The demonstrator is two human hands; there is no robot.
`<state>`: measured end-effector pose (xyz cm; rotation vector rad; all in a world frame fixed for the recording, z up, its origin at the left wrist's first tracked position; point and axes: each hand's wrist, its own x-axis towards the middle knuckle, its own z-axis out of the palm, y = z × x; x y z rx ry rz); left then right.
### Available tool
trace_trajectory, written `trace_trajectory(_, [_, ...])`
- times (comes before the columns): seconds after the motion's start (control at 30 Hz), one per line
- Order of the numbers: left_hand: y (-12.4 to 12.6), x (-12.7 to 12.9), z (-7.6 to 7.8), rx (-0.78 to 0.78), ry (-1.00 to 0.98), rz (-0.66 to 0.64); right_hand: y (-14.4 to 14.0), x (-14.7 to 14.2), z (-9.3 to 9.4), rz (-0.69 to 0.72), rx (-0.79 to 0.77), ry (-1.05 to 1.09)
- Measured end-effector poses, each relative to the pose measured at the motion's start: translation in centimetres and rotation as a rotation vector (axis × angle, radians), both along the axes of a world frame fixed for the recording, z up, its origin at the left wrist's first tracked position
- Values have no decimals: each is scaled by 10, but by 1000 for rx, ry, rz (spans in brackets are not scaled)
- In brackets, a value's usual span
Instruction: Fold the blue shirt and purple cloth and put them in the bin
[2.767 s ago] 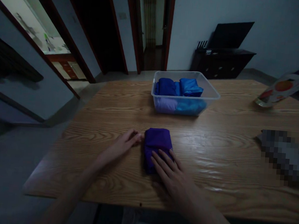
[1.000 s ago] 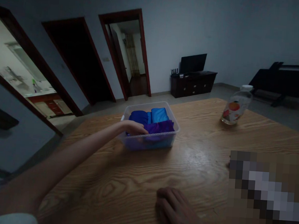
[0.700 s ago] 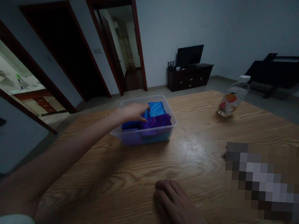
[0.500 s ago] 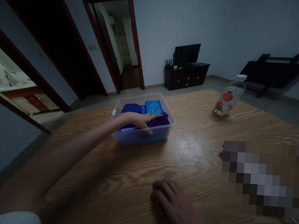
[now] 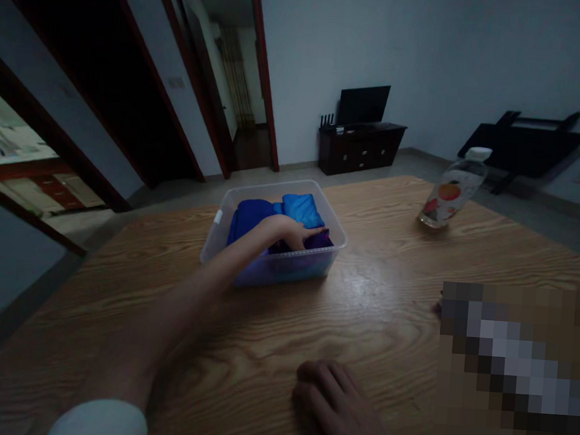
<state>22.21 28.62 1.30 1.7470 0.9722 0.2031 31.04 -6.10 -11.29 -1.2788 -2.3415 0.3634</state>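
A dim room with three doorways in the far wall and one dark cabinet [image 5: 360,153] against it; in front, one wooden table [image 5: 272,329]. Near the table's far edge stands one clear plastic bin [image 5: 271,269], its long axis running roughly along that edge. Three folded cloths show in the bin: a dark blue cloth [image 5: 250,216] at the far left, a light blue cloth [image 5: 302,209] at the far right, and a purple cloth [image 5: 318,241] along the near wall, its long axis parallel to that wall. The left hand [image 5: 293,232] reaches over the bin's near wall and lies palm down on the purple cloth, fingers extended toward the bin's right end; whether they pinch the fabric cannot be told. The right hand [image 5: 339,410] rests flat and empty on the table near its front edge, fingers loosely spread. One bottle [image 5: 450,195] with a fruit label stands upright toward the far right corner, well apart from the bin.
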Motion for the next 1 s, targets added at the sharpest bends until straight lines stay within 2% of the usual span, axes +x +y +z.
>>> trace_trajectory(0.1, [-9,-4,2,133,178,-81,0,1,1,-1,4,11])
trace_trajectory(0.17, [-19,-7,4,199,200,-99,0,1,3,-7,-2,20])
trace_trajectory(0.27, [-35,-13,5,290,173,-67,0,1,6,-6,-18,34])
trace_trajectory(0.33, [-43,-15,4,337,118,9,0,1,9,-9,-23,53])
trace_trajectory(0.43, [-52,-17,2,336,10,101,1,1,15,-15,-46,66])
trace_trajectory(0.63, [-55,-19,4,401,66,81,-2,-1,25,-36,-112,110])
trace_trajectory(0.73, [-54,-21,11,404,-25,74,-4,-3,33,-68,-157,156])
trace_trajectory(0.8, [-58,-26,21,379,-104,88,-3,0,45,-69,-188,193])
trace_trajectory(0.87, [-67,-35,38,340,-188,97,1,7,64,-55,-166,236])
trace_trajectory(0.93, [-84,-49,64,303,-279,79,6,17,89,-101,-58,306])
trace_trajectory(1.0, [-108,-68,95,309,-373,39,12,28,113,-251,55,425])
